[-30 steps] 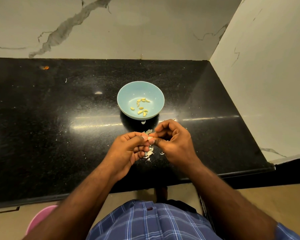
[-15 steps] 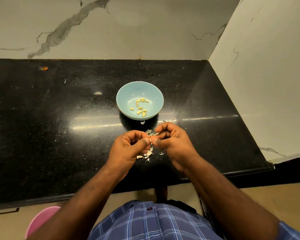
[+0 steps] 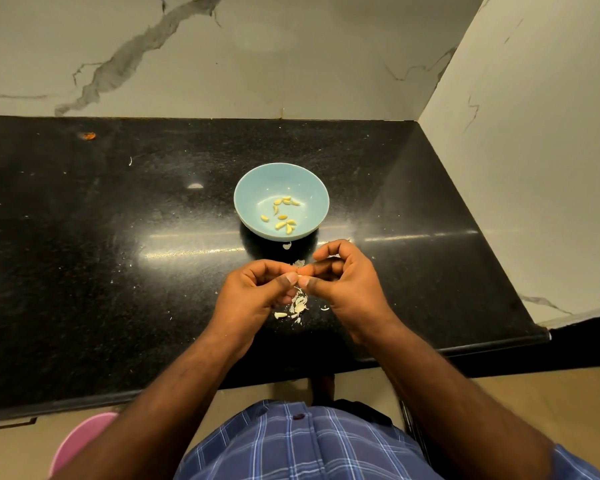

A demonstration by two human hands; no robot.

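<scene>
Nearest the camera, a plaid shirt (image 3: 291, 445) fills the lower edge, with a pink round thing (image 3: 84, 441) at floor level to its left, cut off by the frame. Both forearms reach up from there over the front edge of the black counter (image 3: 118, 271). The left hand (image 3: 253, 292) and right hand (image 3: 347, 285) meet above it, fingers curled, thumb tips almost touching. Between thumbs and forefingers they pinch a small pale seed (image 3: 299, 271), both grips narrow and tight; most of the seed is hidden by the fingertips, so whether its shell is split cannot be told. Directly below the hands, a little heap of whitish husks (image 3: 300, 303) lies on the counter, with a few stray flakes just beside it. Beyond the hands one more husk piece (image 3: 287, 245) lies just in front of the bowl (image 3: 253, 188). The bowl is light blue, shallow and upright, standing near the middle of the counter. It holds about ten yellowish kernels (image 3: 284, 220), scattered loosely across its bottom, some touching, some apart, leaving most of the inside bare. Farther back and to the left, an orange spot (image 3: 90, 135) sits near the rear edge. Behind the counter rises a veined marble wall (image 3: 291, 64), and a second wall (image 3: 534, 168) closes the right side.
</scene>
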